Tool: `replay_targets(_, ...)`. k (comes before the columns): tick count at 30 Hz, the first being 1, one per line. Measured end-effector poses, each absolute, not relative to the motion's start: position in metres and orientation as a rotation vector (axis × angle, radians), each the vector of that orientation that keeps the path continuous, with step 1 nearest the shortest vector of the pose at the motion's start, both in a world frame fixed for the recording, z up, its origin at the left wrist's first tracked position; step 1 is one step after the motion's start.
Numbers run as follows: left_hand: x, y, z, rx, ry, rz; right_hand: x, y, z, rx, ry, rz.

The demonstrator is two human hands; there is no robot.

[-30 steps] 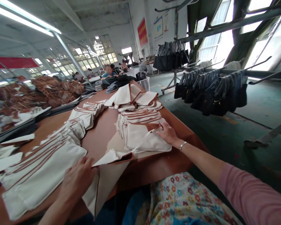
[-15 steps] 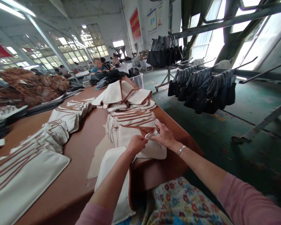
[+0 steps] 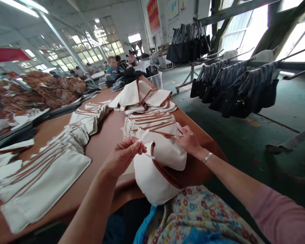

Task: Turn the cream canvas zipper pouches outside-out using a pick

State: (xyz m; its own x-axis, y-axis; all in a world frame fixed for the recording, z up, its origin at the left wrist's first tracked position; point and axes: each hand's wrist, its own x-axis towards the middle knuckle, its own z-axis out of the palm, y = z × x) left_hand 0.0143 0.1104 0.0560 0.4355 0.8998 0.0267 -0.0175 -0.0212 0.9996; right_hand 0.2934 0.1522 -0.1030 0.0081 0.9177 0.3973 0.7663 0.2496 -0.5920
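Where both hands met at the front of the stack half a second ago, the left hand (image 3: 124, 154) has now drawn back from the right hand (image 3: 190, 140), a white strip (image 3: 145, 135) pinched between its thumb and fingertips. That seems to put the strip clear of the stack (image 3: 152, 118), though whether its lower end is joined to anything I cannot tell. The right hand is partly closed round a dark pointed tool (image 3: 179, 130), its tip sticking out past the fingers, and those fingers are at the brown-bound edge of the front piece (image 3: 167, 149); how firmly they grip that edge is hidden. Below the left hand, the near piece (image 3: 151, 179) lies over the near rim of the tabletop (image 3: 106, 135), its lower end resting against the flowered apron (image 3: 200, 206). It has turned too: its brown binding ran nearly straight down toward the lap, and now curves from the top corner, just beside the left fingertips, down to the right. So the bound side points right, and the cream face looks up and left. Its long axis, as far as the foreshortening lets me judge, runs from that corner down toward the lap, slanting a little right, the whole piece tilted rather than flat.
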Motion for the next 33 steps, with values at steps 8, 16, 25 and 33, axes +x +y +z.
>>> replay_targets(8, -0.001, 0.065, 0.06, 1.243, 0.763, 0.981, 0.213, 0.131, -0.025, -0.506, -2.17, 0.65)
replay_targets(16, -0.063, -0.003, 0.073, 1.248, 0.885, 1.195, 0.163, 0.133, -0.011, -0.449, -2.373, 1.23)
replay_targets(25, -0.135, -0.056, 0.077, 0.928, 0.944, 1.791, 0.141, 0.073, 0.122, -0.505, -2.707, 0.163)
replay_targets(33, -0.144, -0.083, 0.046, 0.757, 0.942, 1.849, 0.15, 0.032, 0.108, -0.691, -2.268, 1.726)
